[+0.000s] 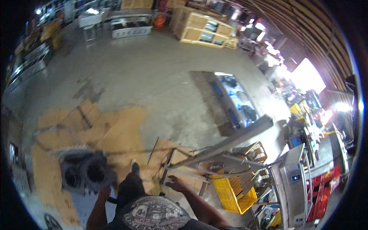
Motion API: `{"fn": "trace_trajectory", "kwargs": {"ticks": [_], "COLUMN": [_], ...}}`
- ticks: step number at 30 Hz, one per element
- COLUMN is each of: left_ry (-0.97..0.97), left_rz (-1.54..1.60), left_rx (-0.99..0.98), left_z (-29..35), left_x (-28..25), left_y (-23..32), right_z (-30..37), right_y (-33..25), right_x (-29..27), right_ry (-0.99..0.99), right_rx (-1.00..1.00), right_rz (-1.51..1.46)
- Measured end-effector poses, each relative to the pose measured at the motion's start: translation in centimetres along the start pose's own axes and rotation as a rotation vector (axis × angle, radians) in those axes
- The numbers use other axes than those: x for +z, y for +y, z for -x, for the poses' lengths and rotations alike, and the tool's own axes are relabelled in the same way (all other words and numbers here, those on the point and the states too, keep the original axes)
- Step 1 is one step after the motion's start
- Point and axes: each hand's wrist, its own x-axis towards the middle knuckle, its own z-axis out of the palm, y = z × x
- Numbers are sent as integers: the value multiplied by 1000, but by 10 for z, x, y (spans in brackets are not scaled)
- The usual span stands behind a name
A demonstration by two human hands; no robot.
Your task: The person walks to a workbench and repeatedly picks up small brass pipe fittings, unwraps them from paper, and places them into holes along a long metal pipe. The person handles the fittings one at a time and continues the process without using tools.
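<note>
A grey concrete floor (pixel 165 84) spans the frame, bearing a pale wooden crate (pixel 205 30) at upper centre-right and brown cardboard sheeting (pixel 128 119) at lower left; over the sheeting sits a blurred dark grey piece (pixel 83 168) with two round openings, its underside hidden.

You have two hands in view, one left hand (pixel 104 194) and one right hand (pixel 176 184). Count one dark grey part (pixel 84 163) with two round openings (pixel 96 173), one shoe (pixel 135 169), at least two yellow plastic crates (pixel 223 191), one stainless-steel cabinet (pixel 293 172), one orange bucket-like object (pixel 159 21) and one bright window opening (pixel 308 75). The red crates (pixel 322 195) overlap too much for you to number.
</note>
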Motion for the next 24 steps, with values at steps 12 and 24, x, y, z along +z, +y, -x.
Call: {"fn": "trace_trajectory", "kwargs": {"ticks": [12,24], "left_ry": [-8,-57], "left_rz": [127,-1], "left_rx": [-536,-40], "left_z": [-438,-852], "left_x": [-210,-224], "left_y": [178,537], "right_z": [-191,-327], "right_y": [-78,112], "right_x": [-143,-220], "right_ry": [476,747], "right_rx": [417,814], "right_rz": [-358,-714]}}
